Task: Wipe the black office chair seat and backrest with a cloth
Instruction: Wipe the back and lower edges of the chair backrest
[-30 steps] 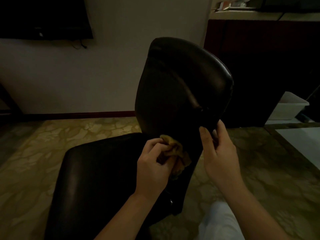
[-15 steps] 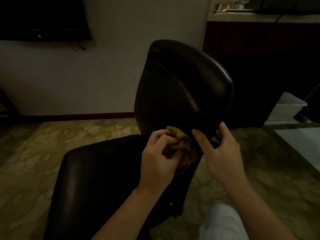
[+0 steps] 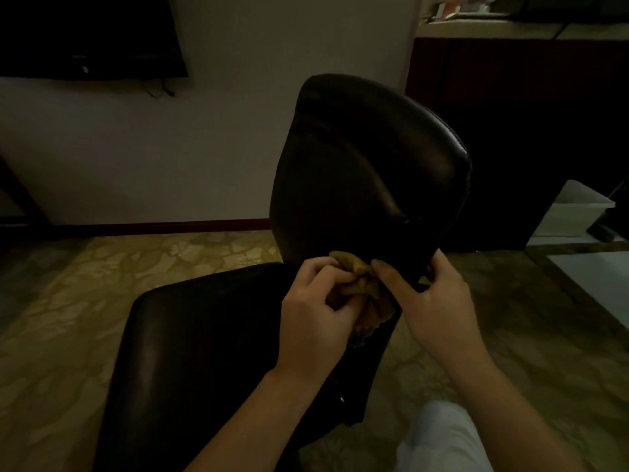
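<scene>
Left hand is gripping the bunched cloth at the rear edge of the seat. Right hand is clasping the lower edge of the backrest, forefinger touching the cloth. Judgement: flattening the cloth and bracing the backrest should be giving fuller contact on upward strokes.

dim room, pale wall, patterned carpet
</scene>
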`<state>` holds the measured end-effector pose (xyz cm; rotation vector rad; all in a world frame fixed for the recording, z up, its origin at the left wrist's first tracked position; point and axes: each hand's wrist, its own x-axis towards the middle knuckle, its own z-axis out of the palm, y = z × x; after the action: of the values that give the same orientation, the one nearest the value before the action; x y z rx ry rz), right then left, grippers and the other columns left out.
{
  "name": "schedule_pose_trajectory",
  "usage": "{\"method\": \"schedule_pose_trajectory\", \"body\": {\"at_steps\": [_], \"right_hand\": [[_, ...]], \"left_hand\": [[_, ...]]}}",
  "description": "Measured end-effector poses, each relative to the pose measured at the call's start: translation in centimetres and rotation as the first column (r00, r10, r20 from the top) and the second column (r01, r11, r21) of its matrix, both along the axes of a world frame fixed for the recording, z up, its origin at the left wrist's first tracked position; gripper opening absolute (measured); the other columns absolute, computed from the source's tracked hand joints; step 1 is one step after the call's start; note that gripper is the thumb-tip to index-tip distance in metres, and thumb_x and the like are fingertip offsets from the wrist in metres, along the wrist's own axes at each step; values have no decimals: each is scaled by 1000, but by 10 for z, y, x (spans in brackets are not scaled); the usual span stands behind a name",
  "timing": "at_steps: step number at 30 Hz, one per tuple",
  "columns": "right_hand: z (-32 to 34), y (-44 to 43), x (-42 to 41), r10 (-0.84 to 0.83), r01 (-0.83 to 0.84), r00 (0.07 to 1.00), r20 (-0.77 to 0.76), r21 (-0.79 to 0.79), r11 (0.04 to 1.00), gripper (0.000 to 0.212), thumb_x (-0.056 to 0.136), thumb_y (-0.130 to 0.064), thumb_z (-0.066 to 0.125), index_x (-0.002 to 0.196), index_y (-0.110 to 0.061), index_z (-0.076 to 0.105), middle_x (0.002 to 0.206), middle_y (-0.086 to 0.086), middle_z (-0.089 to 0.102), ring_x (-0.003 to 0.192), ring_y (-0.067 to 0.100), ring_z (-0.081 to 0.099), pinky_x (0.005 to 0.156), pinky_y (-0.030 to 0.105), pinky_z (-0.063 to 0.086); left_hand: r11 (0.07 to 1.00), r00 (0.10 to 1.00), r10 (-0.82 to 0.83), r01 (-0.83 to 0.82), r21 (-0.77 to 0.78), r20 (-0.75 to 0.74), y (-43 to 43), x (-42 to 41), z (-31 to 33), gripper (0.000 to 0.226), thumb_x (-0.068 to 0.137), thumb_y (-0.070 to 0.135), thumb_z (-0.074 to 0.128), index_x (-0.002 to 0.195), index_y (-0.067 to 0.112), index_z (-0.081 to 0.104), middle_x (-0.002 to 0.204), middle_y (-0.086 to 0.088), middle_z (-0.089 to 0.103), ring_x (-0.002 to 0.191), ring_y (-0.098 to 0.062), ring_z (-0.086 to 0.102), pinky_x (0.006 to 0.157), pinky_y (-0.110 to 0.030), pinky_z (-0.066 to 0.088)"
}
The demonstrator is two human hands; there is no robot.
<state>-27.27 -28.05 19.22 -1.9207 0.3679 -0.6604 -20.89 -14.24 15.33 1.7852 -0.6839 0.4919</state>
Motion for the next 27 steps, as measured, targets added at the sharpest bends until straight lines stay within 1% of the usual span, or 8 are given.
{"method": "schedule_pose_trajectory", "body": {"at_steps": [3,6,11,14,17,19,24,27], "right_hand": [[4,-1,1,3,-3,1000,-14,5,1000,30,73,-62,66,96,-46,56,89,-25,66,78,-10,63,56,14,51],[4,-1,0,11,-11,999,-33,-8,1000,25,76,-60,65,95,-50,53,91,-26,65,79,-11,62,56,13,50],[2,-1,-2,15,-15,999,-32,5,1000,20,82,-52,67,96,-49,54,91,-30,63,83,-23,56,55,3,44],[-1,0,0,6,-6,1000,-30,-3,1000,26,82,-55,66,103,-47,54,95,-29,63,85,-21,57,58,8,47],[-4,1,2,-13,13,999,-37,0,1000,38,78,-59,68,109,-42,56,100,-23,65,86,-10,62,66,21,54],[-3,1,3,-26,26,998,-53,-7,1000,43,75,-60,71,110,-40,56,100,-21,65,86,-7,63,67,24,55],[-2,-1,3,-39,36,996,-74,-38,999,47,75,-56,73,113,-38,54,99,-21,63,82,-10,59,59,12,47],[-3,-1,2,-32,30,997,-73,-39,999,46,76,-56,72,114,-38,53,100,-22,63,84,-10,60,57,10,47]], "left_hand": [[1000,1000,-11,11,-18,2,-4,-1,5,21,77,8,81,94,15,71,108,10,57,100,0,60,79,-10,50],[1000,1000,-5,5,-15,-11,-1,-1,-9,19,78,8,81,93,13,71,109,8,58,101,0,60,81,-12,51],[999,991,33,-35,-15,-131,12,-10,-44,18,77,6,82,91,11,72,107,12,60,99,-2,62,78,-13,51],[999,988,34,-34,-2,-148,15,-9,-46,17,78,6,80,91,11,71,105,9,60,97,-3,62,77,-18,54],[999,991,50,-48,25,-123,13,-8,-39,17,78,6,80,91,11,70,105,9,59,96,-4,61,77,-21,55],[998,994,58,-55,36,-90,11,-7,-33,17,78,8,80,91,12,70,106,9,58,96,-4,61,77,-22,56],[999,999,33,-33,16,-18,0,-4,-12,18,79,13,80,94,13,70,107,9,57,97,-1,60,79,-18,55],[1000,1000,13,-13,2,-10,0,-4,-12,17,80,13,79,95,13,71,109,9,57,99,0,60,80,-16,54]]}}
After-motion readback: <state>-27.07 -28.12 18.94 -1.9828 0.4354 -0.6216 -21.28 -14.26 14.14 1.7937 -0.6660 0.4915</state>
